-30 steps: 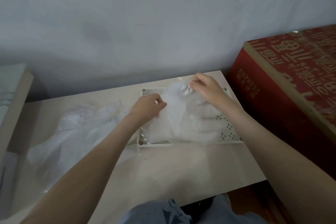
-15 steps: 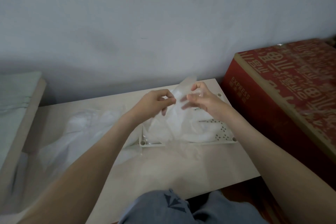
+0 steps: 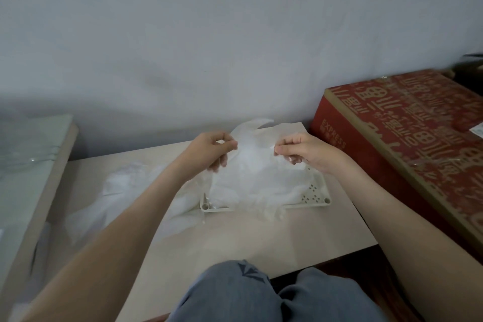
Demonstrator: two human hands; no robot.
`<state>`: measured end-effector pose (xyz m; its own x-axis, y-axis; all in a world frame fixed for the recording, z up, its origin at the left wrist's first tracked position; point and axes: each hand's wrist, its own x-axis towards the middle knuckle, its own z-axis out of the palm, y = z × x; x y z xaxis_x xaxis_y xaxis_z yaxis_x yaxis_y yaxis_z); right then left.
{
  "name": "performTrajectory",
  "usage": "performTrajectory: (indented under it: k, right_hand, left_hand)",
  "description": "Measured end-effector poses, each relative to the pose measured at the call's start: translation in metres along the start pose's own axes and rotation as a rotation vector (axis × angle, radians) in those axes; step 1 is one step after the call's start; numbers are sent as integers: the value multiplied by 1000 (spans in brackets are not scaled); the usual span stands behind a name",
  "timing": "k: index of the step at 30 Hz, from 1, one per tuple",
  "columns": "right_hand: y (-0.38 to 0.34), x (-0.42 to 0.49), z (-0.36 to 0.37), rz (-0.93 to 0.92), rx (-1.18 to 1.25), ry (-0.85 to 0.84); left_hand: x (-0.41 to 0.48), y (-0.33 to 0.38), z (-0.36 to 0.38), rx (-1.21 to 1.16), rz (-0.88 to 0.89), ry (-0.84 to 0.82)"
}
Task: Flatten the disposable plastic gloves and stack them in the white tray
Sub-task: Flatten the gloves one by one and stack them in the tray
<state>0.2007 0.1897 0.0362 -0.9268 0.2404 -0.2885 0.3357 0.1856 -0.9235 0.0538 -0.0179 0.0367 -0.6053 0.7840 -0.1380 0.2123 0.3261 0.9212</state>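
A thin, see-through plastic glove [image 3: 254, 149] hangs stretched between my two hands above the white tray [image 3: 317, 195]. My left hand [image 3: 211, 150] pinches its left edge and my right hand [image 3: 300, 150] pinches its right edge, both lifted off the table. The glove's upper edge sticks up behind my fingers. Its lower part drapes down onto other gloves [image 3: 251, 193] lying in the perforated tray, some spilling over the front rim. A loose heap of more gloves [image 3: 125, 191] lies on the pale table [image 3: 261, 240] to the left of the tray.
A large red cardboard box [image 3: 407, 138] stands right beside the table's right edge. A pale shelf or board [image 3: 31, 165] with clear plastic on it runs along the left. A grey wall is just behind the table. My knees in blue trousers [image 3: 251, 293] are at the front edge.
Both hands have lifted a glove up off the tray and pulled apart, spreading it between them. The camera view has tilted upward a little.
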Motion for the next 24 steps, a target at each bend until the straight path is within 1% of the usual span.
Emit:
performTrajectory:
  k: [3, 8, 11, 15, 18, 20, 22, 23, 24]
  right_hand:
    - [-3, -7, -3, -6, 16, 39]
    - [-5, -11, -8, -21, 176, 69]
    - [-9, -16, -8, 16, 301, 119]
    - [-13, -19, -1, 42, 298, 168]
    - [-14, -18, 5, 57, 358, 197]
    - [-13, -18, 5, 65, 368, 231]
    - [-10, -16, 4, 57, 426, 263]
    - [-8, -14, 4, 61, 460, 286]
    - [-6, -12, 3, 71, 489, 308]
  left_hand:
    - [-7, 0, -4, 79, -28, -17]
    - [-15, -3, -16, 116, -118, -217]
    - [-18, -8, -19, 71, -153, -284]
    - [-21, -9, -17, -5, -178, -333]
    - [-21, -7, -13, -157, -198, -265]
    - [-21, -8, -12, -344, -217, -192]
    - [-19, -10, -11, -569, -238, -154]
    - [-18, -14, -9, -645, -246, -136]
    - [-17, -17, -7, -674, -252, -112]
